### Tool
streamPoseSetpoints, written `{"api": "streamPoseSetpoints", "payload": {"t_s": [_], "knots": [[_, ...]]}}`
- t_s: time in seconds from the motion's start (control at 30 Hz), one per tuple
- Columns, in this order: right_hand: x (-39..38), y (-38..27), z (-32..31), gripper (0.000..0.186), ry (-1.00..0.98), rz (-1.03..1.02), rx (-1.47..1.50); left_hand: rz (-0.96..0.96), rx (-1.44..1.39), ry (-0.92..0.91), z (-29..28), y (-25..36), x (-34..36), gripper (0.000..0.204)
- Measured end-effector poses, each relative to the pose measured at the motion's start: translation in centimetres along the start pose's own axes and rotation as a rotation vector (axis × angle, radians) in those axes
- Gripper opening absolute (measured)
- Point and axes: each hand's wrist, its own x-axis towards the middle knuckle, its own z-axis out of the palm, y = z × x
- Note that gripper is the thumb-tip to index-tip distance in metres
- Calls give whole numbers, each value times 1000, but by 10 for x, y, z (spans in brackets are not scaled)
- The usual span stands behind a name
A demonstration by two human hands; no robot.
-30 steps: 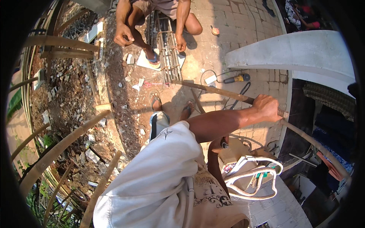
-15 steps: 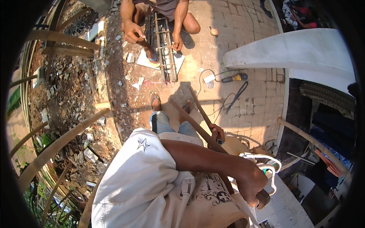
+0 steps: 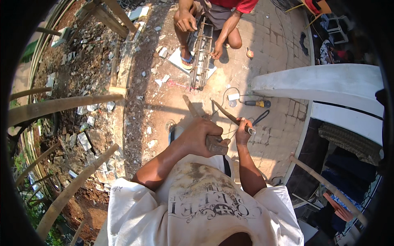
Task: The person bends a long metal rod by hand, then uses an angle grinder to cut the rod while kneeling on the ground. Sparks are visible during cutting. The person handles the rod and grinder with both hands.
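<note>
In front of my chest my left hand (image 3: 203, 137) is closed round a flat wooden stick (image 3: 190, 105), which slants away from me toward the ground. To its right my right hand (image 3: 242, 125) grips a slimmer dark bar (image 3: 223, 110), with something shiny at its near end that I cannot make out. Beyond both hands a crouching person in a red shirt (image 3: 246, 4) has both hands (image 3: 217, 50) at a narrow cage of steel bars (image 3: 201, 61), laid over a white board (image 3: 176, 59).
A yellow-and-black power tool (image 3: 256, 103) with a cord lies on the pavers (image 3: 283, 123), near a small orange round object (image 3: 249, 53). Bamboo poles (image 3: 74, 102) jut over rubble at left. A pale concrete column (image 3: 320, 80) stands at right, with chairs (image 3: 340, 30) and cloths behind.
My left hand has swung from far right, then low, back to the middle with its stick. My right hand has risen beside it. The view has shifted, so the other person appears farther right.
</note>
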Motion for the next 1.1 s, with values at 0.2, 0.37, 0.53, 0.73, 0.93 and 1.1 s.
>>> {"api": "streamPoseSetpoints", "payload": {"t_s": [0.2, 0.37, 0.53, 0.73, 0.93, 1.1], "knots": [[4, -68, 15, 28, 5, -117, 282, -397, -44, 787, -15, -109, -109, 28], [-17, -180, -15, 31, -103, -351, 469, -662, -123, 1243, 3, -196, -191, 36], [-49, -253, -39, 14, -261, -560, 552, -525, -132, 1052, 9, -209, -243, 33], [-92, -249, 17, 14, -416, -477, 600, -534, -25, 893, 13, -211, -224, 34], [-88, -210, 89, 15, -925, -493, 115, -473, 187, 533, -5, -208, -224, 29], [-103, -150, 152, 23, -1277, -463, -331, -509, -24, 427, 0, -177, -240, 29]]}}
